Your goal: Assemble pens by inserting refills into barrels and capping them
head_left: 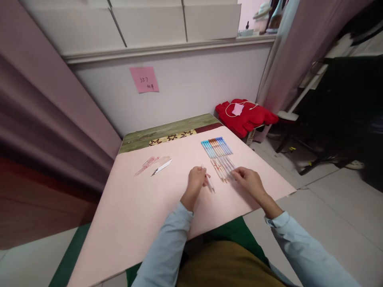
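Note:
My left hand (197,178) is closed around a slim white pen barrel (211,184), whose pointed end slants down toward the table's near edge. To its right, my right hand (247,180) has thumb and fingers pinched together at the near right end of a row of clear pen barrels (220,169). What those fingers hold, if anything, is hidden. Just beyond the barrels lies a neat row of capped parts (217,147), coloured light blue, brown and violet-blue. On the left side lie a bundle of white refills with dark tips (162,167) and a scatter of thin reddish-brown pieces (149,162).
A pale pink sheet (134,215) covers most of the table, with a green wood-look strip (167,129) along the back. Red cloth (245,117) sits beyond the back right corner. A pink note (144,79) is on the wall, and a curtain (60,71) hangs at left.

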### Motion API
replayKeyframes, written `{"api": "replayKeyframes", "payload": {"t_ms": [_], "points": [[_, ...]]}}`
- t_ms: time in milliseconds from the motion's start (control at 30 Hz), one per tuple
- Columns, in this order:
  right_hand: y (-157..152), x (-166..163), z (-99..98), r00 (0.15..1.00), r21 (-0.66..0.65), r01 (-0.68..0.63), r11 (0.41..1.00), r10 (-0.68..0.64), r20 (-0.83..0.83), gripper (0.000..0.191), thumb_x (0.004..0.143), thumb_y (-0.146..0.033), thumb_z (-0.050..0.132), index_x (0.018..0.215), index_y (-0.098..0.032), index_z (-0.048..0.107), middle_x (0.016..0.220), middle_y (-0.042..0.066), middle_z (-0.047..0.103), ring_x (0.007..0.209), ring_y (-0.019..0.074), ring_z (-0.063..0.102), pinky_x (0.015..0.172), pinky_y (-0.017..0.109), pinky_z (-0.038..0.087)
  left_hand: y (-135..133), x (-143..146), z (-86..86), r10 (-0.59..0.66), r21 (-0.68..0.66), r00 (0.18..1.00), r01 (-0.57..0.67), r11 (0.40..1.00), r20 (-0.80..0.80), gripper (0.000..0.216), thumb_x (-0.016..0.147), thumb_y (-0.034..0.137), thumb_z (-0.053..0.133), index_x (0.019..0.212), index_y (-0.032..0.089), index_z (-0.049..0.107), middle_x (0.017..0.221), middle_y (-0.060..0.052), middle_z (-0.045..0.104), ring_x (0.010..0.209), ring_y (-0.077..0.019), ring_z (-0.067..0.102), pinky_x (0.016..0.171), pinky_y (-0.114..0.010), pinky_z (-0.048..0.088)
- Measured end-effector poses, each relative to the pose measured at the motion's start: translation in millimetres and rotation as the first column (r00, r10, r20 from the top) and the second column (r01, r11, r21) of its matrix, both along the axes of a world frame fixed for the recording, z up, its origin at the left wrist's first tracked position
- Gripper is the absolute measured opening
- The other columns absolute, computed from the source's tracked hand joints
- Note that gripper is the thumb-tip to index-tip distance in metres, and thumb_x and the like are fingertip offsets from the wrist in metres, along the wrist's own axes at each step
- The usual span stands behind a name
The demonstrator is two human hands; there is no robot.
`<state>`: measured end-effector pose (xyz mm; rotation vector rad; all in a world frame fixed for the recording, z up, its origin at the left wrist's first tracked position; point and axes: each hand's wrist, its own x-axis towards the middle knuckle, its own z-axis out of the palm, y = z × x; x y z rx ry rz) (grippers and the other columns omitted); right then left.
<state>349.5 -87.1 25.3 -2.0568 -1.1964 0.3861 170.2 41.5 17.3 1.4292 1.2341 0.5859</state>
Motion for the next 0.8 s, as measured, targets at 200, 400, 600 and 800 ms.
{"api": "replayKeyframes", "payload": {"t_ms": [200,400,600,800], "points": [[9.9,40.0,-0.3,0.981,-0.132,0.133,0.982,-0.111,0.160,0.025,0.085,-0.044,0.060,0.089,-0.025,0.076,0.087,0.003,0.076,0.080,0.0211,0.066,0.063,0.028,0.037,10.8,39.1,-1.0,0.046,0.094,0.986,-0.031,0.995,-0.158,0.028,0.087,0.036,0.060,0.102,0.013,0.059,0.058,0.001,0.061,0.041,-0.0130,0.056,0.046,-0.023,0.040],[21.5,33.9,-8.7,0.984,-0.209,0.085,0.974,-0.049,0.172,0.026,0.088,-0.045,0.057,0.089,-0.025,0.073,0.089,0.004,0.074,0.081,0.0203,0.064,0.061,0.028,0.034,2.9,34.8,-4.2,-0.046,0.128,0.946,0.092,0.988,-0.320,0.039,0.083,0.032,0.066,0.115,0.013,0.056,0.059,0.002,0.064,0.042,-0.0145,0.060,0.052,-0.024,0.044],[29.5,28.5,-1.5,0.979,-0.247,0.106,0.963,-0.057,0.196,0.026,0.085,-0.042,0.057,0.097,-0.025,0.073,0.090,0.004,0.074,0.084,0.0215,0.065,0.062,0.028,0.033,-6.7,50.0,6.0,-0.066,0.142,0.917,0.132,0.981,-0.393,0.045,0.080,0.025,0.066,0.121,0.012,0.051,0.076,-0.006,0.073,0.044,-0.0153,0.062,0.051,-0.025,0.047],[32.5,30.4,3.3,0.978,-0.287,0.100,0.953,-0.041,0.205,0.023,0.084,-0.037,0.056,0.095,-0.027,0.073,0.089,0.003,0.075,0.085,0.0219,0.065,0.062,0.029,0.032,-10.5,55.2,8.5,-0.039,0.110,0.917,0.090,0.990,-0.396,0.049,0.079,0.025,0.066,0.123,0.012,0.050,0.093,-0.012,0.075,0.046,-0.0155,0.063,0.044,-0.025,0.044]]}}
